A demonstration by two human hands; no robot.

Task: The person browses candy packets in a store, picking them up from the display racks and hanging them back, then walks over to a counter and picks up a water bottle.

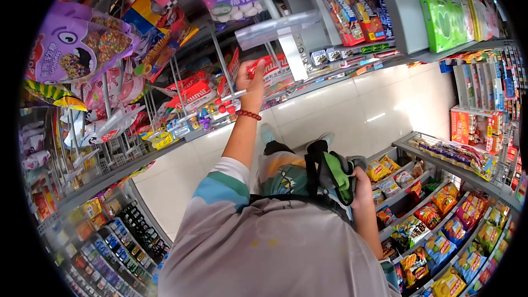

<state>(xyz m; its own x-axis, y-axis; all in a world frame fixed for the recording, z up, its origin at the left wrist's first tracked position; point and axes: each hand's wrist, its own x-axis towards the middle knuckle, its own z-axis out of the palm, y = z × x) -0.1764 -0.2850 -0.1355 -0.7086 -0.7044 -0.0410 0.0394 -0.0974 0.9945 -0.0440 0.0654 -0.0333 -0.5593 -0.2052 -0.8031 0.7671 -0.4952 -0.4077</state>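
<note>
Your left hand (251, 81) touches the near end of the red packet (275, 68) hanging on the rack, and the packet's long side runs off to the right of your fingertips (I can't tell if they pinch it). Your right hand (362, 187), farther off, holds the green and black bundle (339, 175). Near it, the grey shelves (499, 191) hold bright snack bags (440, 246).

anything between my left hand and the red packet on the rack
Nothing visible: the fingers of your left hand are at the left end of the red packet. A white tag stands by the packet's other end, to the right of your fingers, not between them and it.
</note>
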